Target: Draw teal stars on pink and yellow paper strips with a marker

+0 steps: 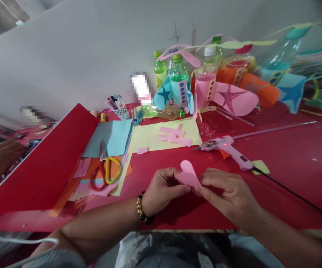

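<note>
Between my hands is a small pink paper piece [189,175] with a rounded end pointing up and away from me. My left hand [166,188], with a beaded bracelet on its wrist, pinches its left side between thumb and fingers. The right edge is pinched by my right hand [228,190]. Beyond my right hand lies a pink glue gun [228,147] with a lit red light and a black cord. Pink paper strips [174,136] rest on a pale yellow sheet [144,137] ahead of my hands. Scissors [105,167] with red and yellow handles lie to the left.
Decorated plastic bottles [179,78] with paper fins and propellers stand along the wall. A bottle [166,112] lies on its side. A red board [52,160] stands tilted at left, with another person's hand [2,160] behind it. A pen cup [122,111] stands near the wall.
</note>
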`<state>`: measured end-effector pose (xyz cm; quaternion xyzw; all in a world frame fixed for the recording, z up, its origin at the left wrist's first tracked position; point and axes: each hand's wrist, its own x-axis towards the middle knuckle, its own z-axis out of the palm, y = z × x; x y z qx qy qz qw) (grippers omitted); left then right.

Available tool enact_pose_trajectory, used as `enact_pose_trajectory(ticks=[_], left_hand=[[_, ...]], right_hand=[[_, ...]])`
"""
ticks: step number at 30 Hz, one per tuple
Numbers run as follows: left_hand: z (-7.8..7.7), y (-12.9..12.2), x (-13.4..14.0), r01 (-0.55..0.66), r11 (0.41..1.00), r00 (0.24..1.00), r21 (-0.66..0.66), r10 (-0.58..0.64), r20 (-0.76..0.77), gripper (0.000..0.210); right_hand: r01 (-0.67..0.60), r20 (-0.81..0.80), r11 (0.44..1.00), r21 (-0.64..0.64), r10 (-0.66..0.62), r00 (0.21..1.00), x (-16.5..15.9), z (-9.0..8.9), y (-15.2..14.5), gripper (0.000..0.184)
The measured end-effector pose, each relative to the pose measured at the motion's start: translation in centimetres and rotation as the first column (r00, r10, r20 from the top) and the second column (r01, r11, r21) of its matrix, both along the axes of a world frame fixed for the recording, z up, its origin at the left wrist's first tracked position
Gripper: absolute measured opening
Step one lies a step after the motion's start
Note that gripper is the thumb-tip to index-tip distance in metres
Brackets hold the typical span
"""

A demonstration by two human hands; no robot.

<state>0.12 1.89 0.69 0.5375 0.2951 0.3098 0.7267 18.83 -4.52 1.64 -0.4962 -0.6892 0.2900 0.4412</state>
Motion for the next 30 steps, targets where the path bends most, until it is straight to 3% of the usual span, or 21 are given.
enact_pose_trajectory(ticks=[6,13,22,30], left_hand=[[-0.14,0.07,0.0,-0.037,0.996,0.999,0.078,0.039,-0.02,0.013],[-0.2,0.02,-0.16,-0.061,0.997,0.995,0.039,0.064,-0.08,0.018],[0.01,-0.01,-0.17,-0.066,0.997,0.99,0.027,0.069,-0.127,0.021],[0.11,-0.08,0.01,-0.08,0.996,0.994,0.036,0.083,-0.073,0.02]], right_hand=[[0.016,-0.007,1.0,0.0,-0.016,1.0,-0.12,-0.13,0.0,0.022],[0.023,-0.014,0.998,-0.054,-0.023,1.0,-0.14,0.21,0.0,0.013],[0.04,-0.016,0.996,-0.077,-0.041,0.999,-0.29,0.4,-0.01,0.022],[0.065,-0.09,0.983,-0.171,-0.081,0.993,-0.44,0.51,-0.1,0.021]])
